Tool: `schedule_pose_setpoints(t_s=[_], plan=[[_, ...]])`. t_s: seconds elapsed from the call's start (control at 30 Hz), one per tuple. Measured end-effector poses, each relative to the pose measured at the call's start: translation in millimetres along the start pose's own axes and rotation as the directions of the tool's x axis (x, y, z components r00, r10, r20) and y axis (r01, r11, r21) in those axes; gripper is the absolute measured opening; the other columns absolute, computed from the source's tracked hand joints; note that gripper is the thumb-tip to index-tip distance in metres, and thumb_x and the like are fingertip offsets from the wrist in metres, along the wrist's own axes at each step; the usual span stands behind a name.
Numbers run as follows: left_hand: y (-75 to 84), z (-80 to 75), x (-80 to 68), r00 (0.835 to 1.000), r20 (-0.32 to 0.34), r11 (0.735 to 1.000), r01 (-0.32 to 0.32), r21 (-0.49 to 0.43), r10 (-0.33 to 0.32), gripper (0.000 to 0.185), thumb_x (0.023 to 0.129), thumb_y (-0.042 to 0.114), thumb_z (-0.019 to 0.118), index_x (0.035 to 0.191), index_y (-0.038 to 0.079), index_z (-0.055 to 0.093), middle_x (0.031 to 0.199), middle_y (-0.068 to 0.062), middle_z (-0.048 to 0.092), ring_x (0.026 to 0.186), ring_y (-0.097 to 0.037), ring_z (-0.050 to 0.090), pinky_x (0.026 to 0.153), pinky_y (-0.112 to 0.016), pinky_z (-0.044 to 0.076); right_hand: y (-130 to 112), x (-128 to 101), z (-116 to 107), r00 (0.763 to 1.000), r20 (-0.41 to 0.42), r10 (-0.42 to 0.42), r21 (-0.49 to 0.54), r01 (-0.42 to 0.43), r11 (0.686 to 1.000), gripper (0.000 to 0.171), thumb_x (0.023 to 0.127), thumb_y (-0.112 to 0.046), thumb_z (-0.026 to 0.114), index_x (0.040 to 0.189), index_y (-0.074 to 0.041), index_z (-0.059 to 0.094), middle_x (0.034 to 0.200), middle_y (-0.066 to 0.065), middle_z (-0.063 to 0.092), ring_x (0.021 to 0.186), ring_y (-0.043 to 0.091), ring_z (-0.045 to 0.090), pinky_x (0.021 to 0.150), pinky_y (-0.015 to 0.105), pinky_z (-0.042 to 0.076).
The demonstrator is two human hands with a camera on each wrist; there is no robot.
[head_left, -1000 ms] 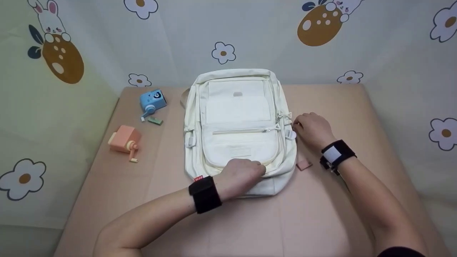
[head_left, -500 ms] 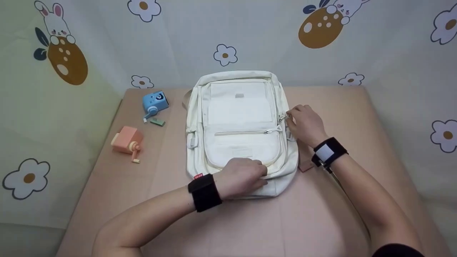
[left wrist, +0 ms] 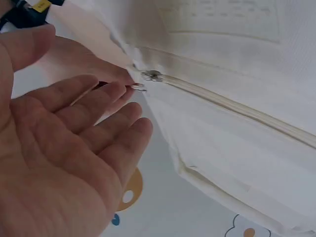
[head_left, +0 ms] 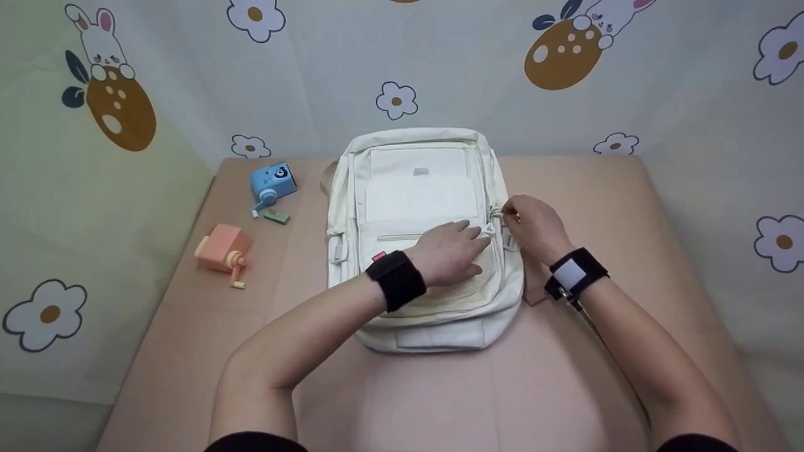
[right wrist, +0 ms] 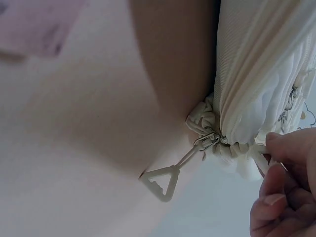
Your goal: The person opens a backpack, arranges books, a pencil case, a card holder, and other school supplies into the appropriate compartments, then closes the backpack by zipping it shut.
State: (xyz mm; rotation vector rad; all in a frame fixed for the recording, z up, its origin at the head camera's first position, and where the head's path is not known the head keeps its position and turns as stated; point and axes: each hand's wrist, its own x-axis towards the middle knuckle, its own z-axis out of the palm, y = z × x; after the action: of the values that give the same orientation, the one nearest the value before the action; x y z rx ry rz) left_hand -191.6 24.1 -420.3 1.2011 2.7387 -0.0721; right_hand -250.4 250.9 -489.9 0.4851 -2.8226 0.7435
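Note:
A cream backpack (head_left: 418, 194) lies on the table with its front facing up. My right hand (head_left: 539, 227) is at its right side, where thumb and finger pinch a pale zipper pull (right wrist: 261, 154). A second, triangular zipper pull (right wrist: 160, 184) hangs loose near it in the right wrist view. Over the middle of the bag's front is my left hand (head_left: 447, 252), fingers extended and holding nothing. The left wrist view shows its palm beside the front pocket zipper (left wrist: 217, 97). Whether it touches the fabric I cannot tell.
To the left stand a blue crank pencil sharpener (head_left: 271, 181) and a pink one (head_left: 225, 247). A small green block (head_left: 276, 216) lies by the blue one. Beside the bag's right edge is a small flat pink piece (head_left: 536, 297). A patterned curtain (head_left: 465, 75) hangs behind the table.
My left hand has moved from the bag's lower edge up over its front, and its fingers have straightened. My right hand has shifted slightly left and up, to the zipper pull.

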Motion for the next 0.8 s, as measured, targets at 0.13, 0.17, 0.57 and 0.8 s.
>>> schedule_pose_setpoints(t_s=[0.13,0.17,0.57,0.8], plan=[[-11.0,13.0,13.3,0.998,0.064,0.999,0.027,0.025,-0.029,0.066,0.103,0.046,0.054,0.158,0.013,0.038,0.165,-0.013,0.029,0.152,-0.032,0.025,0.122,-0.044,0.023,-4,-4,2,1.000,-0.008,-0.020,0.016,0.020,1.000,0.012,0.098,-0.003,0.066,0.108,-0.001,0.073,0.100,0.013,0.069,0.089,0.030,0.066,0.079,0.046,0.052],[-13.2,15.7,15.0,0.997,0.065,0.999,0.037,0.026,-0.039,0.068,0.103,0.048,0.053,0.159,0.012,0.036,0.167,-0.013,0.025,0.153,-0.032,0.023,0.122,-0.045,0.022,-4,-4,2,0.999,-0.014,-0.029,0.015,0.029,0.999,0.013,0.097,-0.003,0.066,0.108,-0.001,0.073,0.099,0.013,0.069,0.088,0.030,0.066,0.078,0.046,0.052],[-22.4,21.4,19.0,0.996,0.054,0.997,0.067,-0.030,-0.065,0.075,0.104,0.053,0.048,0.161,0.008,0.028,0.169,-0.010,0.017,0.155,-0.027,0.014,0.123,-0.043,0.018,-5,-11,4,0.996,-0.075,-0.051,0.020,0.052,0.998,0.012,0.097,-0.010,0.071,0.105,-0.003,0.075,0.096,0.009,0.066,0.078,0.023,0.063,0.068,0.038,0.051],[-22.6,20.6,21.0,0.996,0.063,0.997,0.070,-0.039,-0.067,0.076,0.104,0.053,0.049,0.161,0.008,0.029,0.169,-0.010,0.019,0.155,-0.027,0.015,0.123,-0.043,0.018,-4,-22,0,0.991,-0.086,-0.104,-0.023,0.103,0.994,0.007,0.095,-0.008,0.073,0.100,-0.004,0.075,0.096,0.007,0.068,0.079,0.023,0.065,0.068,0.039,0.053]])
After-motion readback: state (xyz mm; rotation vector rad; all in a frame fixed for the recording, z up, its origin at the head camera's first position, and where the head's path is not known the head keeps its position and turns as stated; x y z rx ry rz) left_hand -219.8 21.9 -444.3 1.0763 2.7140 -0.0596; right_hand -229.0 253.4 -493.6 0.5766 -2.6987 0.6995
